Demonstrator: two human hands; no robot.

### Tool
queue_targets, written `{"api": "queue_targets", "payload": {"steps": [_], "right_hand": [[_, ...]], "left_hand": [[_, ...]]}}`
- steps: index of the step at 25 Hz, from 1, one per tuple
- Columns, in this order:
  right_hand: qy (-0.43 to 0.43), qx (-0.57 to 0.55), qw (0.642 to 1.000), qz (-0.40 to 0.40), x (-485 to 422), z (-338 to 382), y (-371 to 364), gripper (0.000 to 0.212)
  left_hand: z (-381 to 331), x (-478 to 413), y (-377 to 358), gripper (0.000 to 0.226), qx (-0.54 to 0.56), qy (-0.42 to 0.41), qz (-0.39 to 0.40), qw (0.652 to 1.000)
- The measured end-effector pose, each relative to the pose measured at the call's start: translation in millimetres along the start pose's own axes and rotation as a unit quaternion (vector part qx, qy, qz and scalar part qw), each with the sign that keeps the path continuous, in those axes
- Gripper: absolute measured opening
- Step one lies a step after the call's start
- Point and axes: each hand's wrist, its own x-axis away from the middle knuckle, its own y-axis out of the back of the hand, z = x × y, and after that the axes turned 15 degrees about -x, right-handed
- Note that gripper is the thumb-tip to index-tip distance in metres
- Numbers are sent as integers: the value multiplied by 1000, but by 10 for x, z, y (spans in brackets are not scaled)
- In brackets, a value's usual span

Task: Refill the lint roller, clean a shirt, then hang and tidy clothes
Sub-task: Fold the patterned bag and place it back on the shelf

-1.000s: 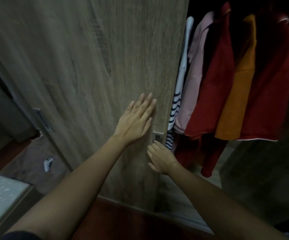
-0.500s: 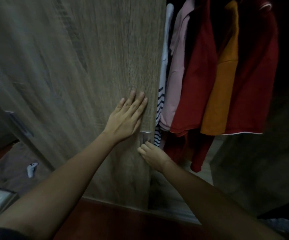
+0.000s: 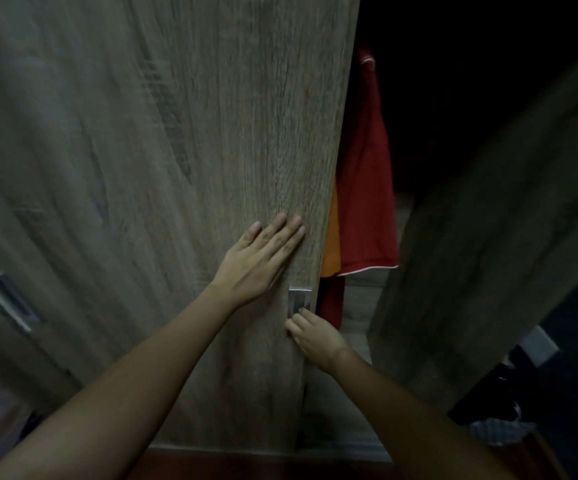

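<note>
A wood-grain sliding wardrobe door fills the left and middle of the view. My left hand presses flat on it near its right edge, fingers straight. My right hand is lower, fingertips curled into the metal recessed handle at the door's edge. In the narrow gap beside the door hang a red shirt with white trim and an orange garment. The rest of the hanging clothes are hidden behind the door.
The wardrobe's right side panel stands close to the door's edge. A second recessed handle shows at far left. Dark clothing lies on the floor at the lower right. Reddish floor runs along the bottom.
The door has slid right with both hands on it, covering the striped, pink and most red garments. The gap is now narrow.
</note>
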Motion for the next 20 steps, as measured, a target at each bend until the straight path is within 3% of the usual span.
{"api": "queue_targets", "payload": {"steps": [6,14,20], "right_hand": [[-35,-25,998,40,848,-427,-429,50],[-62,-34,994,80,1784,-878,-854,52],[-78,-28,993,82,2298,-1105,-1065,51]], "left_hand": [[-834,-683,109,73,20,8,-8,1000],[-1761,-1414,227,63,46,0,-18,999],[-2258,-1825,327,70,27,-2,-26,999]]}}
